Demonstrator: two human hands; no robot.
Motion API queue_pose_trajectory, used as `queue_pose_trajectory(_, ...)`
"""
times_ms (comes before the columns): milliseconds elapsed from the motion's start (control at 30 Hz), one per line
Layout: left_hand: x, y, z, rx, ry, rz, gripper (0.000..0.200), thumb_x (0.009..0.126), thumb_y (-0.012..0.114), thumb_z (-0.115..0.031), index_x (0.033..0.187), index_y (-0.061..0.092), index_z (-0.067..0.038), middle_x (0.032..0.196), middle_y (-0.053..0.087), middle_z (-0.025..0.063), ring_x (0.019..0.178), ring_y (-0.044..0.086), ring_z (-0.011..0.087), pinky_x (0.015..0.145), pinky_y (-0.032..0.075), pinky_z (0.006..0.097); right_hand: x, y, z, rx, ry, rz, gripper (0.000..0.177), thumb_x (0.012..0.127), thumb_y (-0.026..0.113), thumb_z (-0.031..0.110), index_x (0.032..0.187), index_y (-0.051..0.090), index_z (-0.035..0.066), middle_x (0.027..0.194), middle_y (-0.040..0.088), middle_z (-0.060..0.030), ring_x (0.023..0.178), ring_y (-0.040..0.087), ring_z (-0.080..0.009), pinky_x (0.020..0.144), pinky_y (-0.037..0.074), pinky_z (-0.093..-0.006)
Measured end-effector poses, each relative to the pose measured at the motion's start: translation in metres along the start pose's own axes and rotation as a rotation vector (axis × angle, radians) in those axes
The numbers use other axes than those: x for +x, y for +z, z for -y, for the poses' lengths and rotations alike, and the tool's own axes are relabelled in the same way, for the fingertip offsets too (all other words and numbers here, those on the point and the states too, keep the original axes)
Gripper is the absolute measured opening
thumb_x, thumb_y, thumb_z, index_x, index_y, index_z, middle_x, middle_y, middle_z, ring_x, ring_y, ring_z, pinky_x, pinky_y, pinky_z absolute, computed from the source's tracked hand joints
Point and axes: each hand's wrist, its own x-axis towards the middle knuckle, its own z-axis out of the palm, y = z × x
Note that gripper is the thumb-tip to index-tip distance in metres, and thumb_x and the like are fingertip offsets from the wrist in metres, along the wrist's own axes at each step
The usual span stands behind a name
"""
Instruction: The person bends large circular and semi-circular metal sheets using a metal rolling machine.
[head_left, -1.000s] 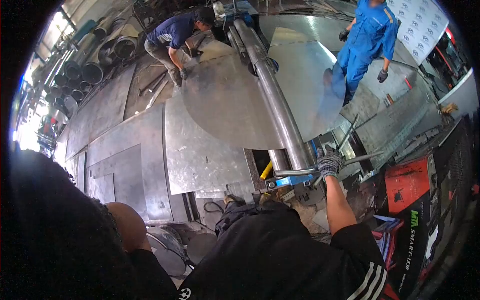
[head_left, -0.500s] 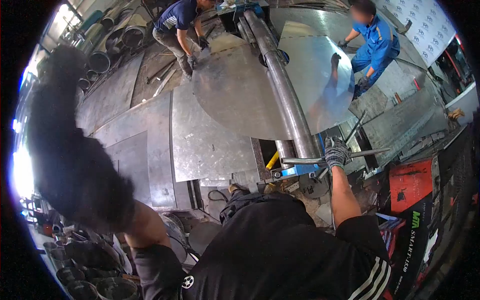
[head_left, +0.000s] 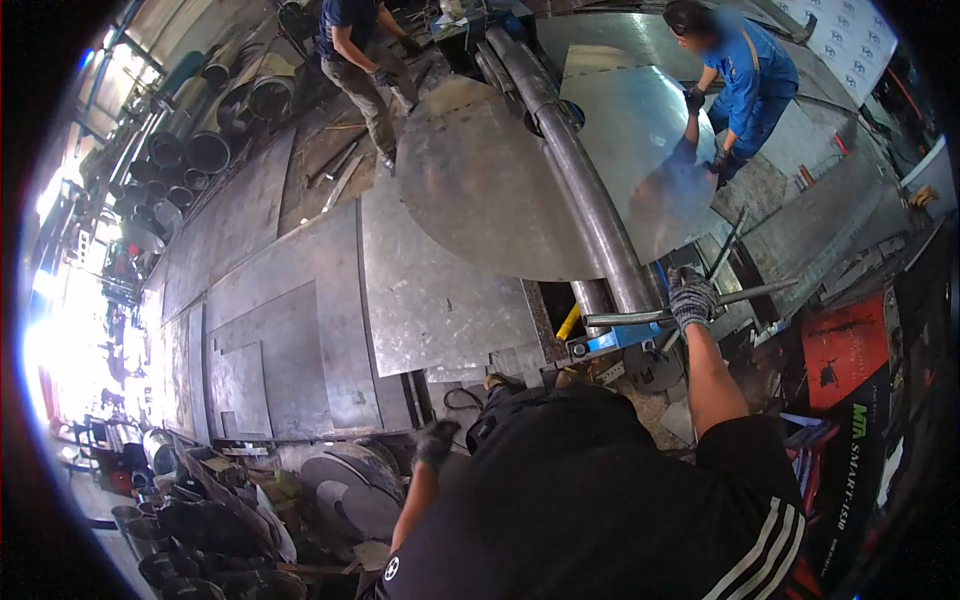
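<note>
My right hand point(head_left: 692, 297), in a grey striped knit glove, is wrapped around a metal bar point(head_left: 760, 290) beside the front end of a roller machine. My left hand point(head_left: 436, 442), in a dark glove, hangs low by my left side, apart from the sheets; its fingers are too dark and blurred to read. Ahead, a large round metal sheet point(head_left: 480, 190) lies across the machine, passing under its long steel roller point(head_left: 575, 185). A blue part point(head_left: 612, 338) and a yellow bar point(head_left: 569, 322) sit at the roller's near end.
A person in blue point(head_left: 755, 75) bends at the sheet's right edge, gloved hands by it. Another person point(head_left: 360, 60) stands at its far left. Flat metal plates point(head_left: 440, 290) cover the left floor. Pipes point(head_left: 208, 153) are stacked beyond; a red-and-black box point(head_left: 845, 350) is at right.
My left hand has dropped from close to the camera to my side. My right hand stays on the bar. The person in blue leans lower; the other person's hands have moved up, off the sheet's edge.
</note>
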Motion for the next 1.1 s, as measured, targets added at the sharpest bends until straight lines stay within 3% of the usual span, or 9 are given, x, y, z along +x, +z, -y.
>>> queue_pose_trajectory(167,-0.056,0.034,0.08,0.049,-0.098,0.247,0.025,0.089,0.06,-0.032,0.101,0.07,-0.013,0.094,0.069,0.0089,0.088,0.064,0.0244,0.078,0.049,0.0378,0.035,0.029,-0.061,0.028,-0.421,-0.232,0.052,0.096,0.031,0.046,0.104,0.067,0.01,0.104,0.067,-0.0193,0.097,0.064,-0.0365,0.085,0.048,-0.0465)
queue_pose_trajectory(233,-0.08,0.017,0.059,-0.095,-0.131,0.12,0.026,0.089,0.06,-0.032,0.102,0.07,-0.012,0.09,0.068,0.0078,0.082,0.063,0.0223,0.075,0.049,0.0363,0.03,-0.007,-0.088,0.009,-0.123,0.045,0.045,0.097,0.033,0.04,0.108,0.065,0.009,0.109,0.065,-0.0189,0.102,0.062,-0.0359,0.089,0.047,-0.0428)
queue_pose_trajectory(433,-0.075,-0.016,0.027,-0.256,-0.024,-0.064,0.032,0.09,0.06,-0.036,0.103,0.068,-0.008,0.081,0.066,0.0051,0.069,0.06,0.0175,0.066,0.049,0.0324,0.061,0.056,-0.175,-0.316,-0.417,-0.222,0.044,0.097,0.035,0.04,0.114,0.063,0.012,0.117,0.063,-0.0171,0.11,0.058,-0.0368,0.097,0.043,-0.0486)
queue_pose_trajectory(467,-0.064,-0.019,0.026,-0.234,-0.063,-0.049,0.034,0.09,0.061,-0.037,0.104,0.068,-0.006,0.082,0.066,0.0053,0.07,0.061,0.0178,0.067,0.049,0.0326,0.048,0.004,-0.13,-0.207,-0.031,0.179,0.045,0.1,0.029,0.037,0.127,0.056,0.012,0.131,0.056,-0.0115,0.114,0.057,-0.0307,0.098,0.043,-0.0397)
queue_pose_trajectory(733,-0.04,-0.032,-0.017,-0.383,-0.074,-0.141,0.033,0.091,0.064,-0.032,0.111,0.067,-0.004,0.092,0.068,0.0036,0.076,0.059,0.0127,0.067,0.048,0.0294,0.094,0.091,-0.184,-0.328,-0.302,-0.018,0.04,0.1,0.038,0.034,0.116,0.062,0.006,0.111,0.066,-0.0127,0.099,0.063,-0.0322,0.091,0.045,-0.045)
queue_pose_trajectory(833,-0.048,-0.033,-0.014,-0.342,-0.093,-0.128,0.035,0.09,0.064,-0.033,0.111,0.067,-0.004,0.092,0.069,0.0057,0.077,0.06,0.0146,0.07,0.048,0.0306,0.167,0.172,-0.298,0.85,-0.229,0.184,0.044,0.098,0.041,0.04,0.123,0.06,0.009,0.12,0.063,-0.0144,0.11,0.059,-0.0322,0.096,0.042,-0.0449)
queue_pose_trajectory(933,-0.066,-0.03,0.003,-0.242,-0.128,-0.116,0.039,0.089,0.063,-0.035,0.111,0.067,-0.004,0.091,0.07,0.0093,0.079,0.063,0.0184,0.074,0.049,0.0331,0.078,0.025,-0.219,0.292,0.27,0.091,0.048,0.094,0.049,0.043,0.133,0.055,0.015,0.132,0.056,-0.0155,0.123,0.052,-0.0295,0.1,0.04,-0.0432)
queue_pose_trajectory(1033,-0.073,-0.029,0.006,-0.332,-0.271,-0.002,0.039,0.088,0.063,-0.035,0.11,0.068,-0.003,0.095,0.07,0.0116,0.086,0.064,0.0203,0.078,0.049,0.0335,0.041,-0.005,-0.189,-0.455,-0.134,0.046,0.051,0.091,0.056,0.029,0.141,0.044,0.026,0.14,0.045,-0.0133,0.133,0.037,-0.0332,0.115,0.026,-0.0425)
queue_pose_trajectory(1100,-0.075,-0.038,0.003,-0.133,-0.226,0.119,0.04,0.088,0.062,-0.037,0.11,0.068,-0.004,0.102,0.07,0.0143,0.095,0.065,0.0251,0.084,0.049,0.0354,0.082,0.052,-0.215,-0.302,-0.183,-0.006,0.049,0.085,0.066,0.028,0.131,0.053,0.022,0.133,0.051,-0.0126,0.126,0.044,-0.0343,0.111,0.03,-0.0455)
